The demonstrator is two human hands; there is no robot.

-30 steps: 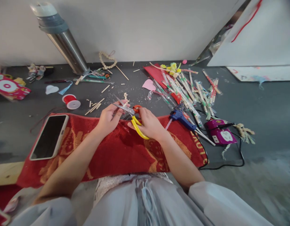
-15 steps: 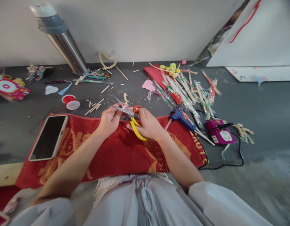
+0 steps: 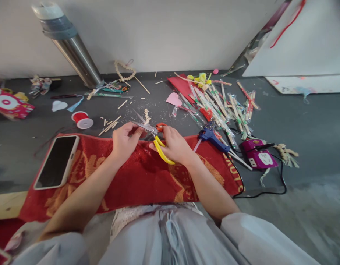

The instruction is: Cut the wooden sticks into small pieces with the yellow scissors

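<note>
A pair of scissors (image 3: 162, 151) with one yellow and one orange handle loop is in my right hand (image 3: 177, 144), its blades apart and pointing left. Beside the blades, my left hand (image 3: 124, 141) is closed in a pinch; what its fingertips hold is too small and hidden to make out. Just beyond the blades lies a small heap of pale cut bits (image 3: 147, 113). Several short thin wooden sticks (image 3: 111, 125) rest on the grey table, past my left hand. Both hands are over the far edge of a red towel (image 3: 126, 187).
A phone (image 3: 57, 162) lies on the towel's left. Red ribbon spool (image 3: 82, 120), steel flask (image 3: 78, 55) and bead heart (image 3: 125, 71) are farther back. To the right are a blue glue gun (image 3: 214, 140), wrapped chopsticks (image 3: 214, 106) and a purple power socket (image 3: 258, 154) with a black cable.
My left hand has drawn slightly left and back from the scissor blades. The scissors and my right hand have shifted very slightly right.
</note>
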